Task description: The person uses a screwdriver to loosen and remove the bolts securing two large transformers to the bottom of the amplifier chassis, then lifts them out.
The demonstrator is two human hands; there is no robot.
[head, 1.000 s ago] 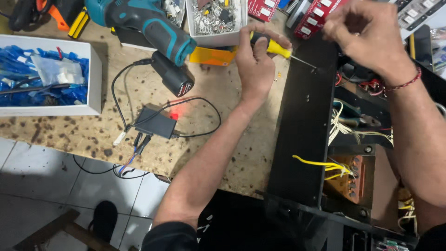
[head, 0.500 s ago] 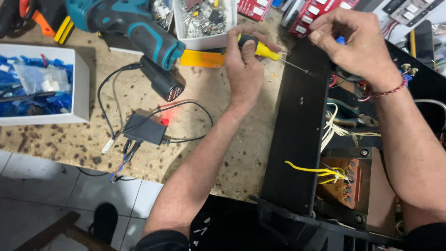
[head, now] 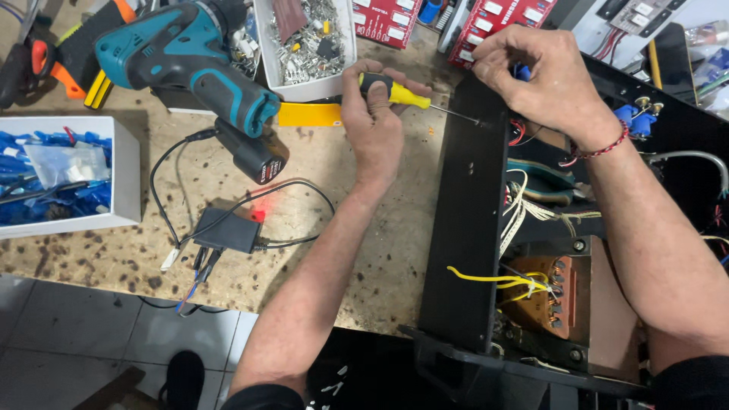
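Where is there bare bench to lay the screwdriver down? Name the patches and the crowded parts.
Bare bench lies between the left forearm and the black chassis panel. A smaller patch sits between the white bin of blue parts and the black adapter, crossed by a cable. The back edge is crowded: cordless drill, tray of small metal parts, red boxes.

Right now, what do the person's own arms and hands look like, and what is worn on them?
Both hands, left hand and right hand, are bare, with no gloves. Forearms are bare too. The right wrist wears a thin red cord bracelet. Dark sleeves show only at the upper arms, near the bottom edge.
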